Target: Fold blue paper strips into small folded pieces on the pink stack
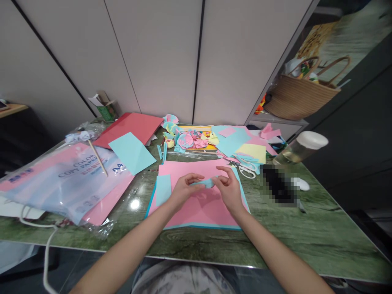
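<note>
A narrow folded strip of light blue paper (208,183) is pinched between my two hands, above a large pink sheet (196,212). My left hand (186,188) grips its left end with thumb and fingers. At the right end, my right hand (227,185) holds it between thumb and forefinger, with the other fingers raised. Under the pink sheet, blue sheets stick out at the edges. A small light blue rectangle of paper (163,190) lies on the pink sheet, left of my left hand. White-handled scissors (247,170) rest beyond my right hand.
Crumpled paper flowers (186,140) crowd the back of the green table (275,241). Coloured sheets and scraps (234,143) lie behind the scissors. A plastic bag of colour copy paper (73,175) covers the left side. A lidded bottle (301,147) and a white mouse (300,184) stand right.
</note>
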